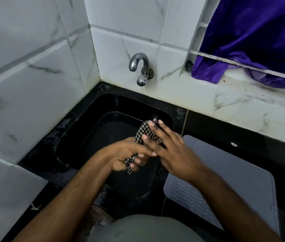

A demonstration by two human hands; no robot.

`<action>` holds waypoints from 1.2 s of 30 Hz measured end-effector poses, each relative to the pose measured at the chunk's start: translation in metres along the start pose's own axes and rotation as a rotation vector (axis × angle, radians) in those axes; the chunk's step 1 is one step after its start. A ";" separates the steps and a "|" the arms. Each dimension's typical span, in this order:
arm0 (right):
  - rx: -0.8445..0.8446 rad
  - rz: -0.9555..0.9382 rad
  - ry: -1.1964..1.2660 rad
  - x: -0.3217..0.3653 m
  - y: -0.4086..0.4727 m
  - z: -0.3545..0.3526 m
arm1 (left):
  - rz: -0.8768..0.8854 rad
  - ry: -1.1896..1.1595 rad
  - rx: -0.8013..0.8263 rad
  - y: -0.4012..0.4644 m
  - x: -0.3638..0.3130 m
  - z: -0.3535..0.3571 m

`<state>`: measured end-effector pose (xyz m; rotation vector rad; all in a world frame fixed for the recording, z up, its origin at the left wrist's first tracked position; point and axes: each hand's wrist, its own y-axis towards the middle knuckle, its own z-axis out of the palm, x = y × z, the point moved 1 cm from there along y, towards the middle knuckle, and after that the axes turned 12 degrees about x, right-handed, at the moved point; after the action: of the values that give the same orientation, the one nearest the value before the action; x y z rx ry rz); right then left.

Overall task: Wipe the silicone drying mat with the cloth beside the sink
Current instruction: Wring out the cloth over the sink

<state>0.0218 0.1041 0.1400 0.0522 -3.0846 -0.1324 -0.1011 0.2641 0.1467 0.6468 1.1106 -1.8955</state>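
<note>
Checked woven cloth (146, 132) — left hand (129, 157) grips it, right hand (171, 151) flat on it — above black sink (78, 130).

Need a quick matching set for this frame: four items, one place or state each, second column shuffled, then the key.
Column 1
1. cloth
2. drying mat
3. tap
4. purple sheet

Column 2
A. mounted on the tiled wall above the sink
B. flat on the black counter, right of the sink
C. hanging at the window, upper right
D. held over the sink, gripped by the left hand, right hand laid flat on it

Pairs: 1-D, 2-B, 3-A, 4-C
</note>
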 end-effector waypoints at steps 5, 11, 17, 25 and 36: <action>-0.072 -0.103 0.032 -0.008 0.031 0.012 | -0.163 0.113 -0.011 0.011 0.000 0.007; 0.114 -0.135 -0.219 -0.023 0.063 0.022 | -0.240 0.180 -0.142 0.029 0.015 -0.001; 0.513 0.263 -0.073 -0.014 0.089 0.050 | -0.274 0.939 -0.795 0.065 0.033 -0.038; 0.708 0.707 0.321 -0.006 0.098 0.098 | -0.272 1.477 -0.762 0.084 0.066 -0.063; 0.942 0.754 0.736 -0.010 0.076 0.114 | -0.275 1.784 -0.589 0.092 0.079 -0.059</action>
<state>0.0229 0.1899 0.0330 -0.7887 -1.9923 1.0661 -0.0635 0.2603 0.0174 1.9407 2.7033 -0.6126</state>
